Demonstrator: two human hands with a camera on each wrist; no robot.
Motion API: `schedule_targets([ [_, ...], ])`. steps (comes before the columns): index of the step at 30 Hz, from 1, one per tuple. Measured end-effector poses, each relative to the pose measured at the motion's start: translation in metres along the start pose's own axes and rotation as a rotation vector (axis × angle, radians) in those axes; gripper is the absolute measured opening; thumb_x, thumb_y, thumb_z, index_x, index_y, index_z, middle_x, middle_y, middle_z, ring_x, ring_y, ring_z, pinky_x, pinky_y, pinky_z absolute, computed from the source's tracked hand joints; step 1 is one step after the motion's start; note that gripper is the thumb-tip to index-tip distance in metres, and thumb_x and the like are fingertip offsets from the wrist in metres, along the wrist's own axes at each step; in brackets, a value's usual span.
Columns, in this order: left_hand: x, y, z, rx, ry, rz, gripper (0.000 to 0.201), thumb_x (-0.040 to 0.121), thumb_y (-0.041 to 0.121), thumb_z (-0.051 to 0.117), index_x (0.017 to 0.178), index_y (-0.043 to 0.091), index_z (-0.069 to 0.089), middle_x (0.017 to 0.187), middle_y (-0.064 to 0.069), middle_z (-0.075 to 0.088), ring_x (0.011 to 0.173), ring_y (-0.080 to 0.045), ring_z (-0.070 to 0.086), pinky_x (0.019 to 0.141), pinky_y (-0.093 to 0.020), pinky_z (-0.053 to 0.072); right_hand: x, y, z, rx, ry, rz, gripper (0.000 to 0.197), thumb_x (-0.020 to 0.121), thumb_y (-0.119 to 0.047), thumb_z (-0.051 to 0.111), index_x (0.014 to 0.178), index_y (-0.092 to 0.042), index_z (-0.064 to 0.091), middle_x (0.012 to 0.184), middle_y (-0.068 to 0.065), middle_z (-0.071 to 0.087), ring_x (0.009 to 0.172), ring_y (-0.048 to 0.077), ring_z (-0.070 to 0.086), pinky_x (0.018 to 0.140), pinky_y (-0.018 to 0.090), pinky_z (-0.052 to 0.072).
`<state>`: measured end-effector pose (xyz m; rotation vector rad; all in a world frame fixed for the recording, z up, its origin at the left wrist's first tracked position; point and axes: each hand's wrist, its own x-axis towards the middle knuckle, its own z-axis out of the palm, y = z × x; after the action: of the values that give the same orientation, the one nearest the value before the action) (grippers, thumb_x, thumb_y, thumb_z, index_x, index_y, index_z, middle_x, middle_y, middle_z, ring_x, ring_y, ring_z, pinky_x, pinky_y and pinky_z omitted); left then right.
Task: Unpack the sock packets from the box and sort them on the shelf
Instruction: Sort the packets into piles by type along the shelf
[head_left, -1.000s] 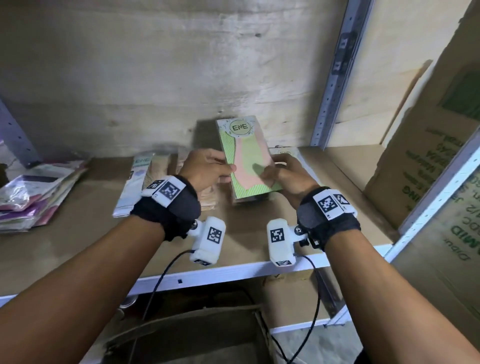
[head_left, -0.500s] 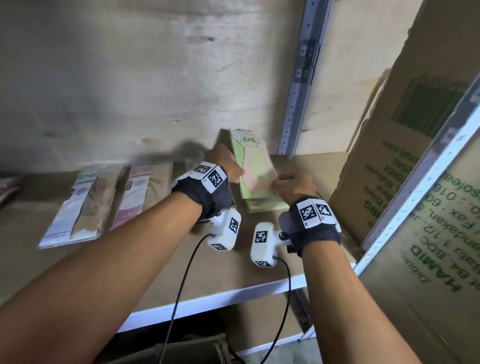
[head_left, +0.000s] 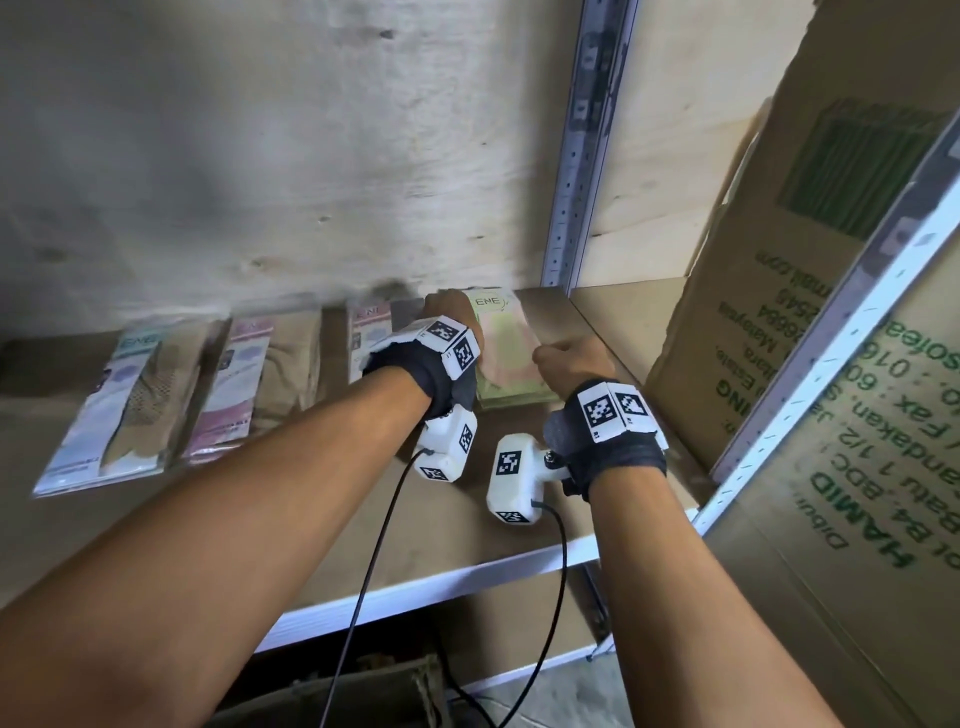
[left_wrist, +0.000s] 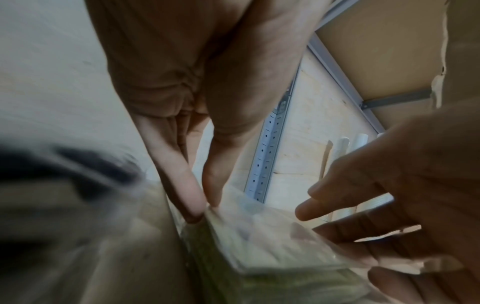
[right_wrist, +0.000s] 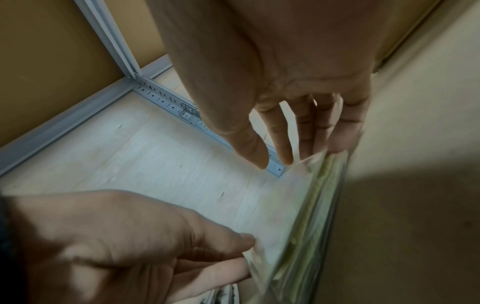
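Note:
A stack of green-and-pink sock packets (head_left: 506, 358) lies on the brown shelf (head_left: 441, 519), close to the back wall and the grey upright post. My left hand (head_left: 447, 319) is at the stack's left edge. In the left wrist view its thumb and fingers (left_wrist: 193, 203) pinch the edge of the stack (left_wrist: 259, 236). My right hand (head_left: 566, 358) is at the stack's right side. Its straight fingers (right_wrist: 335, 142) touch the edge of the stack (right_wrist: 311, 205), with the thumb held apart.
Three more sock packets (head_left: 124, 405) (head_left: 249, 384) (head_left: 369, 338) lie in a row to the left. A large printed cardboard box (head_left: 779, 322) stands on the shelf at the right. The grey post (head_left: 582, 156) rises behind the stack. An open box (head_left: 363, 691) sits below the shelf's white front edge.
Both hands have carried the stack away from me toward the back right corner and laid it flatter on the shelf. The view has swung right, so the left packets now show.

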<state>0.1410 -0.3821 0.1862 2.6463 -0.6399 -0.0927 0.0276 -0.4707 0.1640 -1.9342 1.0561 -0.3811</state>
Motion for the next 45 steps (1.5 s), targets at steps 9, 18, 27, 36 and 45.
schedule_targets([
  [9, 0.004, 0.006, 0.002, 0.026, -0.051, 0.031, 0.014, 0.087, 0.008, 0.07, 0.1, 0.002, 0.067, 0.108, -0.015, 0.072, 0.101, -0.026, 0.071, 0.085, -0.032, 0.057, 0.0, 0.005, 0.001, -0.023, 0.034, -0.01, 0.028, 0.087, -0.02, 0.058, 0.104, -0.006, 0.074, 0.103, 0.016, 0.072, 0.093, 0.032, 0.063, 0.078, 0.028, 0.047],
  [18, 0.003, 0.003, -0.001, 0.09, -0.012, 0.054, 0.032, 0.076, 0.017, 0.079, 0.071, 0.007, 0.049, 0.101, -0.013, 0.067, 0.086, -0.029, 0.066, 0.048, -0.026, 0.034, 0.0, 0.003, 0.002, -0.058, 0.069, -0.059, 0.031, 0.085, -0.017, 0.057, 0.109, -0.006, 0.073, 0.113, 0.014, 0.071, 0.107, 0.034, 0.063, 0.093, 0.034, 0.048],
  [27, -0.011, -0.029, -0.054, -0.267, -0.035, 0.086, 0.021, 0.084, 0.016, 0.071, 0.1, 0.003, 0.074, 0.097, -0.016, 0.075, 0.09, -0.029, 0.073, 0.084, -0.04, 0.06, -0.01, -0.004, 0.0, -0.059, 0.123, -0.109, 0.017, 0.086, -0.018, 0.06, 0.095, -0.025, 0.072, 0.111, 0.007, 0.071, 0.113, 0.031, 0.06, 0.1, 0.041, 0.048],
  [36, -0.051, -0.131, -0.111, -0.598, 0.143, 0.073, 0.01, 0.082, 0.024, 0.076, 0.081, 0.014, 0.075, 0.073, -0.006, 0.076, 0.066, -0.019, 0.076, 0.073, -0.039, 0.063, -0.046, -0.042, 0.031, -0.1, -0.027, -0.39, 0.01, 0.087, -0.025, 0.068, 0.093, -0.018, 0.071, 0.09, 0.002, 0.074, 0.088, 0.02, 0.07, 0.076, 0.025, 0.053],
  [45, -0.094, -0.306, -0.163, -0.857, 0.295, -0.239, 0.019, 0.091, 0.019, 0.065, 0.075, 0.009, 0.067, 0.063, -0.006, 0.067, 0.048, -0.015, 0.061, 0.053, -0.025, 0.051, -0.106, -0.111, 0.114, -0.113, -0.233, -0.608, 0.014, 0.089, -0.025, 0.065, 0.082, -0.015, 0.068, 0.066, -0.002, 0.072, 0.053, 0.003, 0.066, 0.065, 0.016, 0.054],
])
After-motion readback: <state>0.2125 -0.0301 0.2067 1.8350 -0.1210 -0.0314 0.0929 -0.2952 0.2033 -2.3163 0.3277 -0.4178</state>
